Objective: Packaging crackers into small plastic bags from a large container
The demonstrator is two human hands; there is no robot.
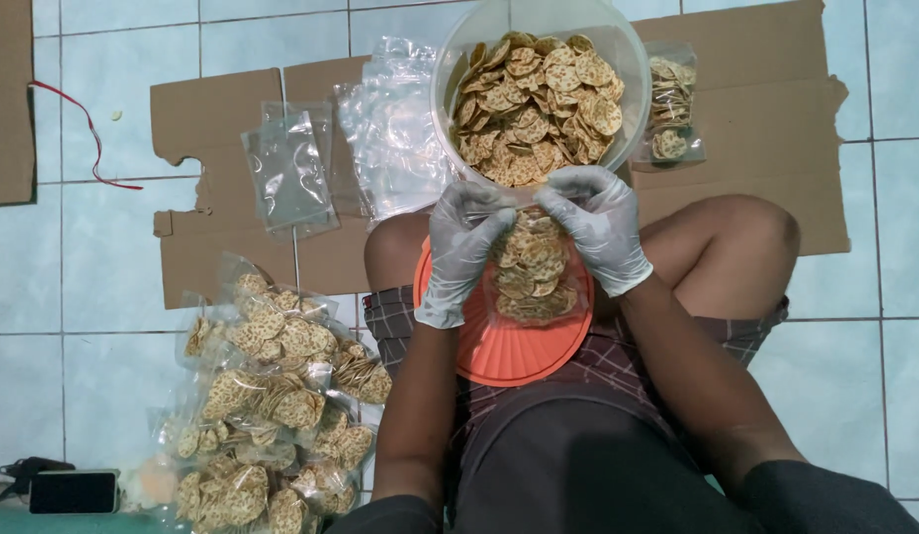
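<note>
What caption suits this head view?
Gloved left hand and right hand hold a filled cracker bag over an orange lid.

Surface: pale tiled floor (123, 59) | flattened brown cardboard (766, 119) lay on tiles | on cardboard: empty clear bags (286, 168), one filled bag (670, 104) at far right | heap of filled cracker bags (267, 405) near left, partly on tiles | red cord (89, 133) & dark phone (74, 491) on tiles, left.
</note>
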